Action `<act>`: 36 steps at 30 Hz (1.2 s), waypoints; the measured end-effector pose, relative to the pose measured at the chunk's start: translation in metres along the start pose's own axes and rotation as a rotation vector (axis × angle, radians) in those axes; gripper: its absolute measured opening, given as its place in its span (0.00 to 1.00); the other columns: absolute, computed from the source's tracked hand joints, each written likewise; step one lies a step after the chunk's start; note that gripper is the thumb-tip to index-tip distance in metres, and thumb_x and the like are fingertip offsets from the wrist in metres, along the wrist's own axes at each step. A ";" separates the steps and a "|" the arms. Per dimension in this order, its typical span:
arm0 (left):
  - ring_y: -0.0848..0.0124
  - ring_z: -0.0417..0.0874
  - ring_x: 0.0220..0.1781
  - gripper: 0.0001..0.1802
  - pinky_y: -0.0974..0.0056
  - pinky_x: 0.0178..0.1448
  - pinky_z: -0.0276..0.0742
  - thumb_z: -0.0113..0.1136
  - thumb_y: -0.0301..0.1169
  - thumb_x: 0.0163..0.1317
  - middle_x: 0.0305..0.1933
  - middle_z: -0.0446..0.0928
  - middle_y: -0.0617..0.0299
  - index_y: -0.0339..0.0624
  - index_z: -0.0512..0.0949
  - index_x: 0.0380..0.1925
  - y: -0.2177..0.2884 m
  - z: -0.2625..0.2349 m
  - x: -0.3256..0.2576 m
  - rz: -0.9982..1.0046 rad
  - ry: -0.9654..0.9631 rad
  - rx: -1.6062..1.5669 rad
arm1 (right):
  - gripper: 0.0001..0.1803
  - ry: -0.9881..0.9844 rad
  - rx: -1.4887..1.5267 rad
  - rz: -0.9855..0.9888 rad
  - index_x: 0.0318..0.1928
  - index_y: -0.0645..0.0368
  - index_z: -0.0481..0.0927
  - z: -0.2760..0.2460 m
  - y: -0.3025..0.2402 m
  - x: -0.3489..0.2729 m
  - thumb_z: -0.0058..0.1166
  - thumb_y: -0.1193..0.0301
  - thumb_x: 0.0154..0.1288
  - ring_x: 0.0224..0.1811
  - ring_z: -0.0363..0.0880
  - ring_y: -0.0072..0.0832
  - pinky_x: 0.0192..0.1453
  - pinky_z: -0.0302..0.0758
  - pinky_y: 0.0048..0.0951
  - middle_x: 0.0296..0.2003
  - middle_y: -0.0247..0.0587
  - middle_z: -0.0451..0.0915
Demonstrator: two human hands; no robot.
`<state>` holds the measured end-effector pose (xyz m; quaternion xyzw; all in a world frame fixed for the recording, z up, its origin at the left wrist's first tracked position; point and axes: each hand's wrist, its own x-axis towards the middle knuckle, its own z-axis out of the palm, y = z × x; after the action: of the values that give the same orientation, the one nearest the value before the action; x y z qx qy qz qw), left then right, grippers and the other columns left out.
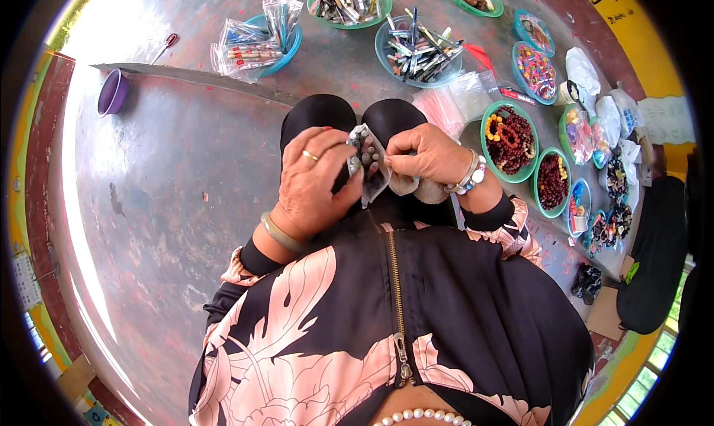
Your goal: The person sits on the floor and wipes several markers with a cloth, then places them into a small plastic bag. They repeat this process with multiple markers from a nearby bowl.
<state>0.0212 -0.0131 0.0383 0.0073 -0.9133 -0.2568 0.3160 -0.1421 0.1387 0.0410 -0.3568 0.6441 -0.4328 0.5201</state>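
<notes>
In front of my knees, a clear plastic bag (377,183) stands with its mouth toward me and several pens (370,158) bunched upright inside. My left hand (316,169), with a gold ring and a bangle, is closed around the bag's left side. On the other side, my right hand (433,152) pinches the bag's right edge between thumb and fingers. A watch and bracelets circle that wrist. The lower part of the bag is hidden from above.
Bowls of loose pens (420,50) and a blue bowl (291,58) with bagged pens lie ahead. Clear plastic bags (468,98) lie beyond my right hand. To the right are bowls of dark red beads (513,143); a purple bowl (113,93) sits far left.
</notes>
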 end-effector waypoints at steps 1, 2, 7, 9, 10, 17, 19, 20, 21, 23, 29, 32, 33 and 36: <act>0.57 0.74 0.51 0.19 0.55 0.60 0.66 0.67 0.29 0.40 0.45 0.77 0.59 0.41 0.78 0.37 -0.002 0.003 -0.005 0.039 -0.041 0.013 | 0.10 -0.003 0.010 -0.006 0.25 0.64 0.79 0.000 0.001 0.001 0.54 0.70 0.58 0.23 0.71 0.13 0.29 0.68 0.20 0.18 0.29 0.75; 0.58 0.73 0.52 0.20 0.55 0.61 0.65 0.67 0.30 0.40 0.45 0.76 0.59 0.42 0.78 0.38 -0.001 0.004 -0.005 0.062 -0.081 0.019 | 0.09 -0.006 0.019 -0.012 0.26 0.64 0.80 0.000 0.002 0.001 0.54 0.71 0.58 0.23 0.71 0.13 0.29 0.69 0.20 0.18 0.29 0.76; 0.61 0.71 0.55 0.22 0.52 0.66 0.58 0.67 0.32 0.40 0.44 0.77 0.63 0.44 0.79 0.40 0.007 0.011 -0.006 0.069 -0.183 0.083 | 0.09 -0.010 0.027 -0.059 0.27 0.64 0.79 -0.003 0.006 0.004 0.54 0.71 0.61 0.23 0.73 0.14 0.28 0.70 0.19 0.20 0.30 0.77; 0.62 0.72 0.55 0.21 0.51 0.67 0.56 0.67 0.31 0.40 0.42 0.78 0.64 0.45 0.79 0.39 0.007 0.009 -0.007 0.107 -0.206 0.075 | 0.09 -0.003 0.021 -0.060 0.27 0.64 0.79 -0.003 0.007 0.005 0.54 0.71 0.61 0.23 0.73 0.14 0.28 0.70 0.19 0.21 0.30 0.77; 0.63 0.72 0.55 0.20 0.50 0.67 0.56 0.67 0.31 0.40 0.41 0.78 0.65 0.45 0.80 0.38 0.006 0.006 -0.007 0.147 -0.231 0.058 | 0.09 -0.001 0.013 -0.058 0.28 0.64 0.79 -0.004 0.007 0.005 0.54 0.71 0.61 0.23 0.73 0.14 0.29 0.70 0.19 0.21 0.30 0.77; 0.61 0.73 0.57 0.16 0.49 0.69 0.54 0.64 0.27 0.42 0.40 0.81 0.63 0.42 0.81 0.36 0.005 -0.007 -0.011 0.198 -0.293 -0.125 | 0.09 -0.015 0.036 -0.059 0.28 0.64 0.79 -0.001 0.011 0.006 0.55 0.70 0.62 0.24 0.73 0.13 0.29 0.69 0.18 0.21 0.30 0.77; 0.60 0.73 0.57 0.15 0.49 0.68 0.55 0.62 0.25 0.43 0.40 0.82 0.62 0.41 0.81 0.36 0.005 -0.008 -0.010 0.160 -0.266 -0.129 | 0.09 -0.014 0.034 -0.063 0.28 0.64 0.79 -0.001 0.009 0.005 0.55 0.70 0.62 0.24 0.73 0.13 0.29 0.70 0.18 0.21 0.30 0.77; 0.60 0.73 0.57 0.15 0.49 0.68 0.56 0.61 0.24 0.44 0.40 0.82 0.61 0.40 0.81 0.36 0.004 -0.008 -0.010 0.140 -0.240 -0.124 | 0.09 -0.014 0.032 -0.064 0.28 0.64 0.79 -0.001 0.008 0.005 0.55 0.70 0.62 0.24 0.73 0.13 0.29 0.70 0.18 0.21 0.30 0.77; 0.59 0.74 0.57 0.14 0.49 0.67 0.56 0.60 0.23 0.45 0.40 0.82 0.61 0.40 0.80 0.36 0.004 -0.007 -0.010 0.120 -0.215 -0.122 | 0.09 -0.018 0.022 -0.063 0.28 0.64 0.79 -0.001 0.008 0.005 0.55 0.70 0.62 0.24 0.73 0.13 0.29 0.70 0.18 0.21 0.30 0.77; 0.58 0.74 0.57 0.13 0.49 0.66 0.58 0.58 0.22 0.47 0.39 0.82 0.60 0.39 0.80 0.36 0.002 -0.009 -0.008 0.079 -0.091 -0.090 | 0.09 -0.026 0.002 -0.062 0.28 0.64 0.79 -0.002 0.009 0.005 0.55 0.70 0.62 0.24 0.73 0.13 0.29 0.70 0.19 0.21 0.30 0.77; 0.57 0.75 0.56 0.11 0.49 0.63 0.62 0.56 0.20 0.48 0.36 0.81 0.59 0.39 0.80 0.34 -0.002 -0.003 -0.002 0.122 -0.054 -0.081 | 0.09 -0.044 0.069 -0.013 0.29 0.64 0.79 -0.001 0.009 0.004 0.54 0.70 0.63 0.24 0.72 0.13 0.29 0.69 0.18 0.21 0.29 0.77; 0.57 0.75 0.56 0.11 0.50 0.63 0.64 0.57 0.21 0.47 0.35 0.81 0.61 0.40 0.80 0.33 0.002 0.004 -0.001 0.205 -0.245 -0.146 | 0.10 0.005 -0.033 -0.071 0.27 0.64 0.80 -0.003 0.011 0.005 0.54 0.68 0.58 0.25 0.71 0.14 0.31 0.68 0.20 0.21 0.30 0.78; 0.57 0.75 0.56 0.09 0.50 0.63 0.64 0.57 0.21 0.48 0.36 0.81 0.60 0.39 0.80 0.31 0.003 0.004 -0.002 0.192 -0.198 -0.146 | 0.11 0.000 -0.011 -0.088 0.26 0.63 0.80 -0.004 0.011 0.004 0.54 0.68 0.60 0.25 0.72 0.13 0.31 0.68 0.19 0.20 0.29 0.77; 0.57 0.75 0.55 0.06 0.51 0.62 0.65 0.56 0.20 0.49 0.36 0.82 0.58 0.37 0.80 0.28 -0.002 -0.010 0.002 0.112 -0.065 -0.166 | 0.13 0.071 0.092 -0.057 0.24 0.62 0.79 -0.021 0.002 -0.006 0.55 0.67 0.63 0.24 0.71 0.12 0.30 0.68 0.18 0.19 0.29 0.76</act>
<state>0.0248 -0.0194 0.0452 -0.0784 -0.8976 -0.3139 0.2994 -0.1619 0.1484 0.0433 -0.3351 0.6309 -0.4890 0.5005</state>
